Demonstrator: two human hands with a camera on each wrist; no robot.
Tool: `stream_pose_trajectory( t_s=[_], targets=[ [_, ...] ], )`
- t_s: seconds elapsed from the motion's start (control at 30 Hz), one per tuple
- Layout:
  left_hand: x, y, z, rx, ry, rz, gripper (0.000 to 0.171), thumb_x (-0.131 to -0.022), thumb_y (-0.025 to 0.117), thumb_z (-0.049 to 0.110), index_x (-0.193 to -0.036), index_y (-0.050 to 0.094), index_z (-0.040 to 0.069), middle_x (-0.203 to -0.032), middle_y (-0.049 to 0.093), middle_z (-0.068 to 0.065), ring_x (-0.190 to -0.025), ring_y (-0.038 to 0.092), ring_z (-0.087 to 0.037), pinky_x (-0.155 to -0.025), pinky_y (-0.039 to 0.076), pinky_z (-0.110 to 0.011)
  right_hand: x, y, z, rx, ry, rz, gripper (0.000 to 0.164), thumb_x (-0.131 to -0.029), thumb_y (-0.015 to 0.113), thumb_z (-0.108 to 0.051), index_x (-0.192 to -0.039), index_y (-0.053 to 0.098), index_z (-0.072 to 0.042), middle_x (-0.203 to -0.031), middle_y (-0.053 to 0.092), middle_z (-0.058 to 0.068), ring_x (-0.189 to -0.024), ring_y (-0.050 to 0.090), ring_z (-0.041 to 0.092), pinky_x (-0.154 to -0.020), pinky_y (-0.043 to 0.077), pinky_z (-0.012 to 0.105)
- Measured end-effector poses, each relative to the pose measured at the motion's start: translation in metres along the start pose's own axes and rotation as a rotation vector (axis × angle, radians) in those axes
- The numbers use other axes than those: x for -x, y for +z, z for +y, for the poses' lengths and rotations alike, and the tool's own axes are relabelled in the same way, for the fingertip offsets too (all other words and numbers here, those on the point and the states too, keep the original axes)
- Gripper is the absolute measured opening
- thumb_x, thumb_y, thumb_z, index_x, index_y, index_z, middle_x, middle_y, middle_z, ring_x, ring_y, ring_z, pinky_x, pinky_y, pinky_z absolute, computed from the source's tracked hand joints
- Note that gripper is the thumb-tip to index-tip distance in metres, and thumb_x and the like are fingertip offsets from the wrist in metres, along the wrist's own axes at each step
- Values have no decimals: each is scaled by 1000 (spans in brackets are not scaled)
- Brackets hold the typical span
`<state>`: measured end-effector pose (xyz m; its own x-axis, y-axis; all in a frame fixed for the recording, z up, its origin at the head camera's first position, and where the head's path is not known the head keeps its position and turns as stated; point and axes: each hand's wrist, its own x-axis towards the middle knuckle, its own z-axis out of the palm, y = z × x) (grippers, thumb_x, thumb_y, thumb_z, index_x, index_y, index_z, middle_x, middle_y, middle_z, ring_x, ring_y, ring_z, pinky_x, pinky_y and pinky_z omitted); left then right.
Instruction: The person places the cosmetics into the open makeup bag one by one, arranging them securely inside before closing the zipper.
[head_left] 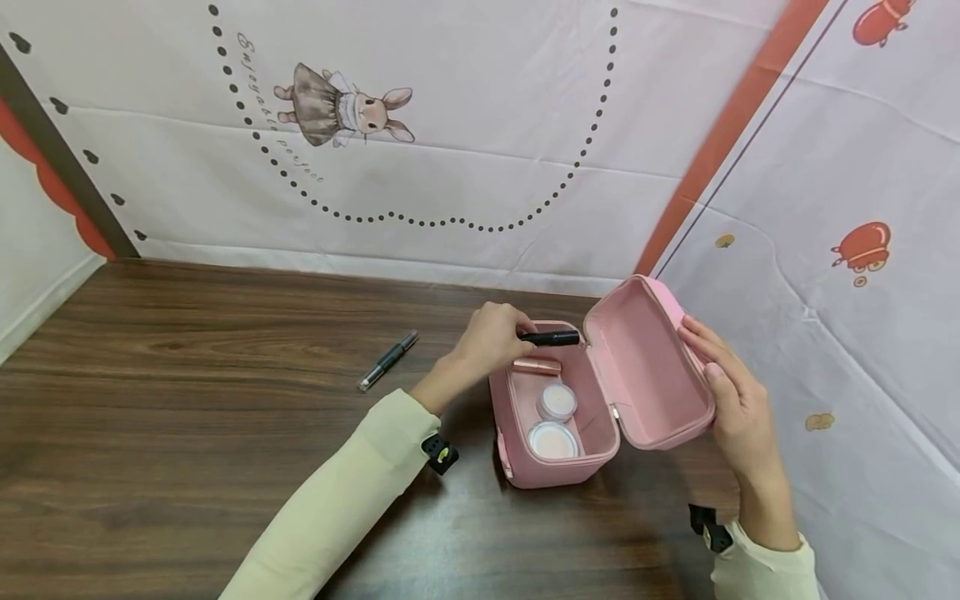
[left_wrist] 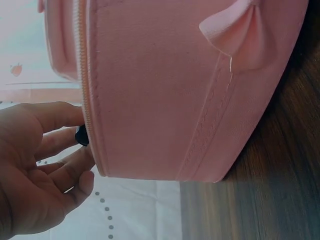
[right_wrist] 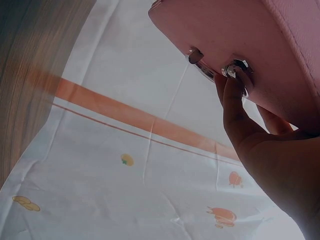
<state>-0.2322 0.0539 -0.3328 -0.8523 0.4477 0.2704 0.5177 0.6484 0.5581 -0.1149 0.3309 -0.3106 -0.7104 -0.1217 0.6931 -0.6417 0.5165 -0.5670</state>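
A pink cosmetic case (head_left: 558, 476) stands on the table with its zip lid (head_left: 647, 358) swung up to the right. Over the case's far left end, my left hand (head_left: 491, 337) pinches a slim black cosmetic tube (head_left: 553, 338), which points right above the opening. The left wrist view shows only a bit of the tube behind the zipped rim. My right hand (head_left: 738, 408) grips the lid's outer edge, fingers at its metal handle fittings (right_wrist: 239, 70). Inside the case lie a rose-gold tube (head_left: 537, 366), a small white-topped jar (head_left: 557, 402) and a larger round jar (head_left: 553, 440).
A dark double-ended makeup pen (head_left: 388, 360) lies on the wooden table (head_left: 187, 400), left of the case. Printed white cloth (head_left: 465, 100) hangs behind the table and along its right side. A pink bow (left_wrist: 240, 37) decorates the case's outer wall.
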Motion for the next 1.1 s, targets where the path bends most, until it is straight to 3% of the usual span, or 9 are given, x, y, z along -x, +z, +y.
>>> stream_pose_trajectory(
  t_s=[0.3,0.47,0.63,0.83,1.0,1.1],
  targets=[
    [-3,11,3,-106,3,-55,13,-77,76,18,-90,78,17,-79,70,5,-76,63,-13,-74,49,-34,0,-1,-2,4,13,3,37,-96,36,2,-125,57,8,-136,49,23,-131,41,29,-105,30,26],
    [-3,15,5,-219,49,-43,11,-74,79,20,-85,79,20,-77,70,7,-73,64,-14,-71,49,-31,0,-1,-1,4,10,6,37,-96,36,3,-125,57,9,-136,49,23,-131,41,29,-105,30,26],
    [-2,20,7,-338,84,-61,10,-73,80,24,-84,79,24,-76,70,9,-73,63,-14,-74,41,-31,1,-1,0,-2,11,3,37,-95,37,4,-125,57,9,-136,49,23,-131,41,28,-105,30,25],
    [-2,24,5,-361,86,-67,4,-71,79,22,-71,75,24,-67,66,10,-68,59,-14,-72,36,-32,1,0,-1,-4,24,-3,37,-96,37,2,-126,57,7,-138,48,21,-132,40,29,-105,30,26],
    [-3,28,5,-403,88,-70,26,-74,72,10,-52,60,20,-55,56,10,-59,52,-10,-67,36,-32,-1,0,-2,-8,17,3,37,-95,36,5,-126,57,9,-137,48,23,-132,41,28,-106,30,25],
    [-5,31,7,-440,82,-72,31,-77,66,6,-53,52,18,-57,55,7,-58,51,-11,-66,35,-32,0,1,-2,-6,11,12,37,-94,36,7,-124,56,11,-136,49,24,-131,42,27,-105,30,25]
  ],
)
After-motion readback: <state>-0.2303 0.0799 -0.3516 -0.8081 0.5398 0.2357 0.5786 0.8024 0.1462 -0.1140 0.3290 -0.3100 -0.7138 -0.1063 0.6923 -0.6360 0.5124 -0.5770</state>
